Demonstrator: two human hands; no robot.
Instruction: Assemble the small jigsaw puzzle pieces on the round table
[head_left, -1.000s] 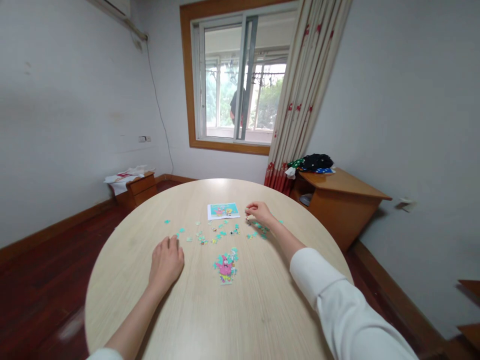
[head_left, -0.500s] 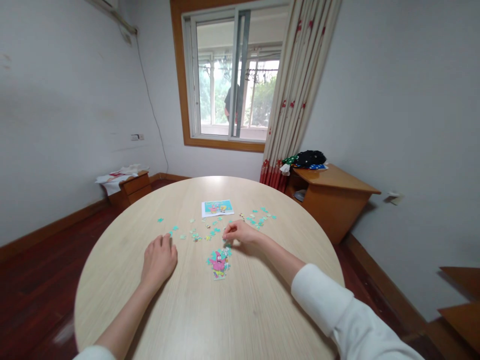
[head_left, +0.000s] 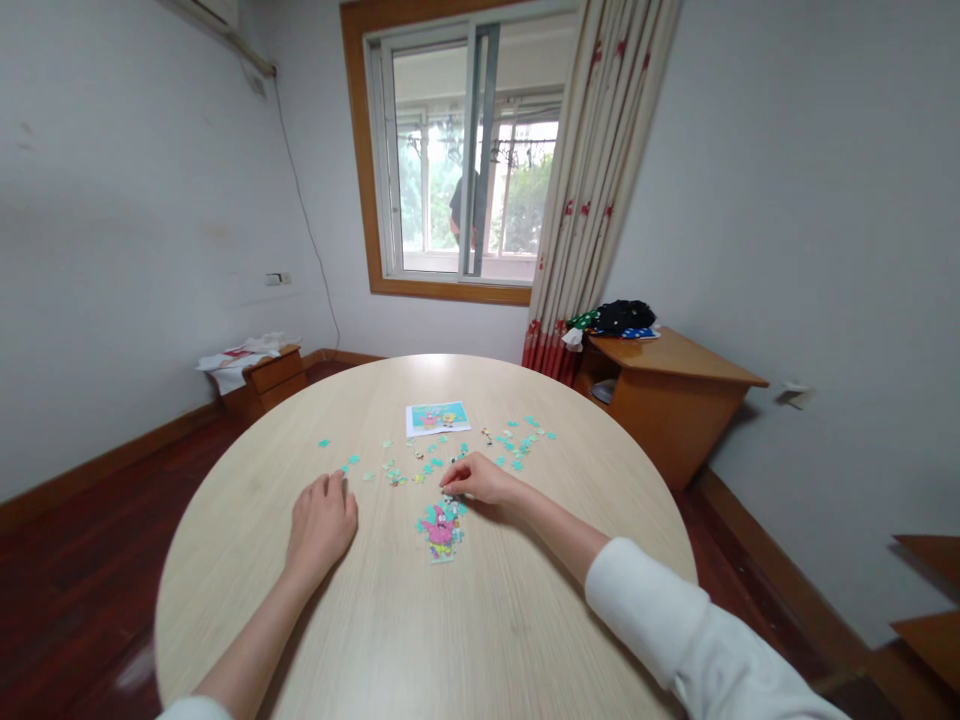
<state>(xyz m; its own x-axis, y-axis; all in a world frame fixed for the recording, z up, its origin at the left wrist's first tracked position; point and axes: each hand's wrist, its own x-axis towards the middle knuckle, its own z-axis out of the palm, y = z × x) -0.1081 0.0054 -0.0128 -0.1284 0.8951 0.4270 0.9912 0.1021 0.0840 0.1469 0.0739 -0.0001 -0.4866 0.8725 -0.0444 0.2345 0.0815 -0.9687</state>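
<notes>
A partly joined jigsaw puzzle [head_left: 440, 530] with a pink starfish figure lies flat on the round wooden table [head_left: 480, 640]. Just beyond its far edge, my right hand [head_left: 480, 480] pinches a small jigsaw piece between thumb and fingertips; the piece is mostly hidden. To the left of the puzzle, my left hand [head_left: 322, 520] rests palm down on the tabletop, its fingers loosely bent and holding nothing. Loose pieces [head_left: 394, 475] lie scattered beyond the hands, and a few teal ones [head_left: 352, 460] are close to my left fingertips.
A printed picture card [head_left: 438, 418] lies behind the loose pieces. More pieces [head_left: 529, 435] are spread at the right. Beyond the table stand a wooden cabinet [head_left: 675, 375] with cloths on top and a small drawer unit [head_left: 277, 372]. A person [head_left: 466, 210] shows through the window.
My right hand has come slightly nearer to me, its fingertips now closer to the far edge of the joined puzzle. My left hand stays resting in place.
</notes>
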